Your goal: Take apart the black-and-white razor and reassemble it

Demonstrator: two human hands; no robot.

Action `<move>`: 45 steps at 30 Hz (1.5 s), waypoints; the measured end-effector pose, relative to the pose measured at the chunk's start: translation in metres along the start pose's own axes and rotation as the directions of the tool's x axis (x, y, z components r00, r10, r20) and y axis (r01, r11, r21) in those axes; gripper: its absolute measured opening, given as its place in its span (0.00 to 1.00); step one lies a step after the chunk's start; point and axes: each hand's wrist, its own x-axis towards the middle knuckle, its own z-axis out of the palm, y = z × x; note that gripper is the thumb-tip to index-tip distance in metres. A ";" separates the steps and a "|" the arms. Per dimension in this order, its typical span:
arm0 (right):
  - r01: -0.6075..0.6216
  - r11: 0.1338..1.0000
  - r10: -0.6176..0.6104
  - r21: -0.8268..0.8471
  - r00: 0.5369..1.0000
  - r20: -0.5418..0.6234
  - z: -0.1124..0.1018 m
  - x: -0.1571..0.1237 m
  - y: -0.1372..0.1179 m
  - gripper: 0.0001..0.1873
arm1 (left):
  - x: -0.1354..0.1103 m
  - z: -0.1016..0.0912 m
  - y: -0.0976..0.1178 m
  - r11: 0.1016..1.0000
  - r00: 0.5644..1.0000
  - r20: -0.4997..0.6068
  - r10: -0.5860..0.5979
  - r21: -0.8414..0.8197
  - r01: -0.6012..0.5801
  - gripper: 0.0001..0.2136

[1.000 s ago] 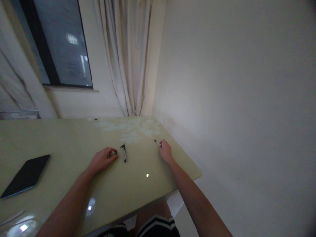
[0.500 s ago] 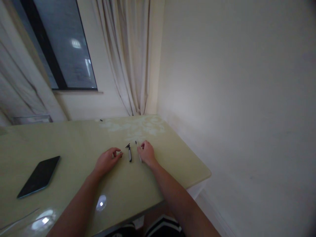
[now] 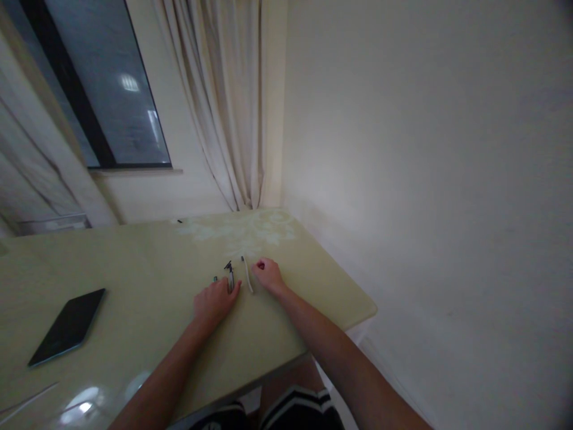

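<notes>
A razor (image 3: 228, 268) with a dark head and grey handle lies on the table. My left hand (image 3: 215, 300) rests over its lower end, thumb stretched to the right of the handle and the other fingers on the left. Whether they press on the handle cannot be made out. Just beyond those fingers sits a small dark item (image 3: 215, 279), too small to name. To the right is a slim white toothbrush (image 3: 248, 276) with a dark head, touched by neither hand. My right hand (image 3: 268, 274) is close by on its right, fingers curled, with nothing visible in them.
A black tablet (image 3: 69, 325) lies on the left of the pale green table (image 3: 147, 280). Near the front left is a thin cable (image 3: 31, 397). A tiny dark piece (image 3: 179, 221) sits at the far edge. The wall (image 3: 403, 179) borders the table's right side.
My left hand has moved right, from the small dark item to the razor. My right hand has let go of the toothbrush and drawn slightly away to its right.
</notes>
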 end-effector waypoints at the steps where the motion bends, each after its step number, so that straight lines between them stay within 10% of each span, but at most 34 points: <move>1: 0.021 0.999 -0.021 0.026 1.000 0.003 -0.001 0.000 0.002 0.08 | 0.001 0.001 -0.002 1.000 1.000 -0.001 0.002 0.006 -0.002 0.25; 10: 0.162 0.925 -0.180 0.344 0.983 0.020 -0.001 -0.013 0.001 0.25 | 0.000 -0.001 -0.001 0.991 0.983 -0.172 0.066 -0.104 -0.085 0.19; 17: -0.074 0.680 -0.195 0.730 0.941 0.277 0.006 -0.014 -0.006 0.28 | -0.003 0.013 0.007 0.824 0.908 -0.273 0.318 -0.394 -0.407 0.19; 26: -0.459 0.550 -0.215 0.698 0.729 0.649 -0.010 -0.026 -0.020 0.14 | 0.016 0.004 -0.028 0.343 0.979 -0.167 0.118 -0.918 -0.198 0.32; 45: -0.430 0.610 -0.270 0.666 0.677 0.685 -0.018 -0.025 -0.022 0.19 | 0.018 0.020 -0.021 -0.155 0.992 0.018 0.124 -0.987 0.038 0.26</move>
